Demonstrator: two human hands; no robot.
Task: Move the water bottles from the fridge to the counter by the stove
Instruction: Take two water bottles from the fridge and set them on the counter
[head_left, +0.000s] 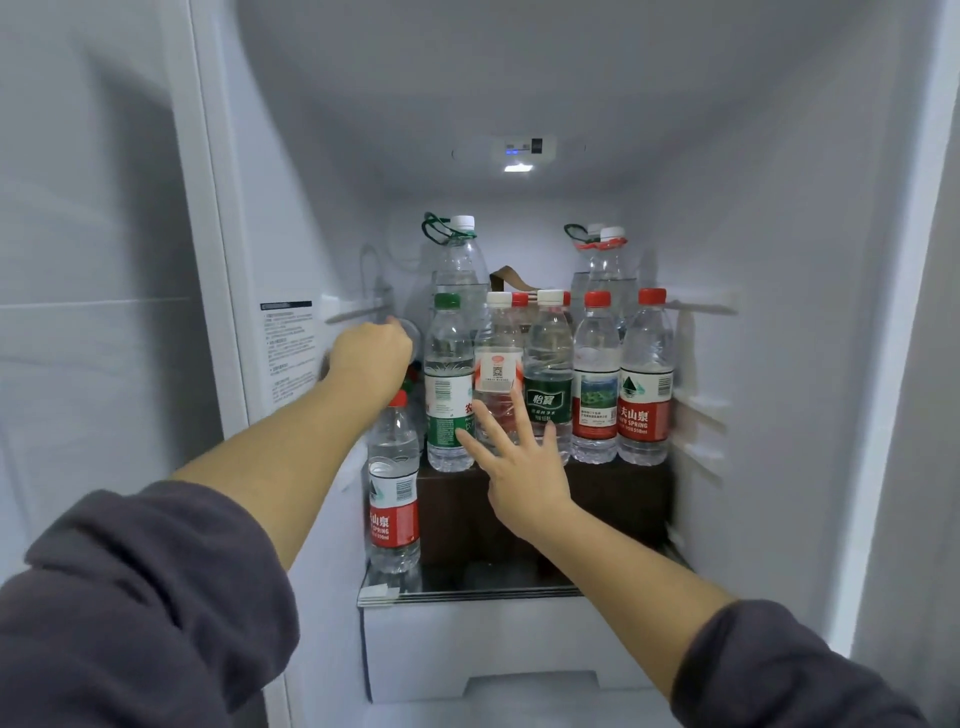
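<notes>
The wide-spread right hand (522, 467) may topple the crowded bottles (548, 364) at its fingertips; whether the left hand (371, 356) grips anything is unclear

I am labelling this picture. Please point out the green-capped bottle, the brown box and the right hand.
green-capped bottle (445, 389): head view, white label.
brown box (618, 504): head view, front face.
right hand (524, 473): head view, back of hand.

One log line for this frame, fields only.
stage: pick from fridge | left hand: curled at rear left, grasp unclear | right hand: open, before white-capped bottle
</notes>
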